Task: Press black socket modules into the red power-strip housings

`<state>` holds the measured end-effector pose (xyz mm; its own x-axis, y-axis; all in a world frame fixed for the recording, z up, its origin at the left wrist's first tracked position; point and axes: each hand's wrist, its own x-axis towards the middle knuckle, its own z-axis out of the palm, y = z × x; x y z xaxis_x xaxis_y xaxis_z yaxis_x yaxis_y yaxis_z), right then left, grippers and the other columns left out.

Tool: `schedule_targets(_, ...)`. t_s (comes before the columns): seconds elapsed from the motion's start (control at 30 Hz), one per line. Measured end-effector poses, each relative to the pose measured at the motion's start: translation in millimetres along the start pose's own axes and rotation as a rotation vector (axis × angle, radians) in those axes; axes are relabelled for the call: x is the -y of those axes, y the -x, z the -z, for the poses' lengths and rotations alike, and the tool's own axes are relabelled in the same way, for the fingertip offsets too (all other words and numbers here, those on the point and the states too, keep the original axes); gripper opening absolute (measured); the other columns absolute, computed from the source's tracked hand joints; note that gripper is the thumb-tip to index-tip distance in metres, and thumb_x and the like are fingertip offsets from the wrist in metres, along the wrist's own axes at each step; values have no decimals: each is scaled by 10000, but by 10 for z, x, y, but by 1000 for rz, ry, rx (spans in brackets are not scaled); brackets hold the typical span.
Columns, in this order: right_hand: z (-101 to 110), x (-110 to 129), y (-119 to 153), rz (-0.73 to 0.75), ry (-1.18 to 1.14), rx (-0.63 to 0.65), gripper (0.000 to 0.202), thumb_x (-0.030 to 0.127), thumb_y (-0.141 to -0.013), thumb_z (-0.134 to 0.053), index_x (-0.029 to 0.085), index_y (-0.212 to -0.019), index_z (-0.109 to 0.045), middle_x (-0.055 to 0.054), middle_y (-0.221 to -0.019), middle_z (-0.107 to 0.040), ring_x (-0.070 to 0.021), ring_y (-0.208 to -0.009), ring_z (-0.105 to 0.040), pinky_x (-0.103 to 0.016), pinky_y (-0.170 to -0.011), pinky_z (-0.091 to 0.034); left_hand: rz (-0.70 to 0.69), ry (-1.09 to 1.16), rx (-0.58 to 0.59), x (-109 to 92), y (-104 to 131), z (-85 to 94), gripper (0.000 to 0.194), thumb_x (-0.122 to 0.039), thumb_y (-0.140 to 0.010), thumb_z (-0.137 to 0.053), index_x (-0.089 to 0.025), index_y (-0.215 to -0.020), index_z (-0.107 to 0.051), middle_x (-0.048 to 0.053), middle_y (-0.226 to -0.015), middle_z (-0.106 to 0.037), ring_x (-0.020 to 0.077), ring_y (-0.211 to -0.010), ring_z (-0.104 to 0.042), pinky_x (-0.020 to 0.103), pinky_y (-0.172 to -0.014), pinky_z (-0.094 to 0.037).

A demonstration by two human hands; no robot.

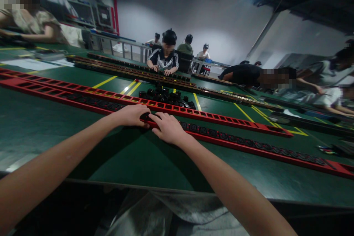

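Note:
A long red power strip housing (243, 149) lies across the green table in front of me, with black socket modules (203, 130) set along much of its length. My left hand (135, 115) grips it near the middle, fingers bent over the top and thumb at the near side. Close beside it, my right hand (169, 127) is also closed on the housing, fingers on top and thumb along the front edge. Between the two hands a black socket module (144, 117) shows in part. My fingers hide the slots under them.
A second red housing (221, 117) with bare slots lies just behind. Beyond it is a pile of loose black modules (166, 97). Long dark rails (132, 69) lie farther back, with yellow tape lines on the green tabletop (116, 155). A co-worker (163, 57) sits opposite; others work around.

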<state>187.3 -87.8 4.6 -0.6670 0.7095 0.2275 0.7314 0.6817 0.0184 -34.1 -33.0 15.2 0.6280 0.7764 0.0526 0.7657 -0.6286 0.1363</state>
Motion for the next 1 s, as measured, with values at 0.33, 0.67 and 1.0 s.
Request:
schedule_targets(0.33, 3, 0, 0, -9, 9, 5, 555, 357, -1009, -531, 202, -1532, -428, -151, -1466, -530, -304, -1242, -547, -491, -1021, -475, -2, -11, 2, -10, 3, 2, 479, -548, -801, -678, -216, -1144, -648, 91, -1176, -684, 282, -1106, -632, 331, -840, -485)
schedule_targets(0.67, -20, -5, 1, -3, 13, -4, 557, 351, -1007, -537, 205, -1533, -426, -152, -1462, -533, -304, -1241, -545, -492, -1015, -478, -16, -10, -11, 27, -8, -27, 496, -558, -792, -671, -210, -1145, -652, 92, -1162, -686, 287, -1091, -637, 340, -839, -496)
schedule_targets(1.0, -19, -8, 1, 0, 10, -9, 556, 349, -1005, -541, 198, -1529, -431, -156, -1454, -534, -310, -1238, -548, -494, -1011, -479, -1, -13, 5, -1, 2, 2, 518, -565, -794, -671, -201, -1161, -638, 99, -1173, -677, 285, -1081, -634, 343, -834, -488)
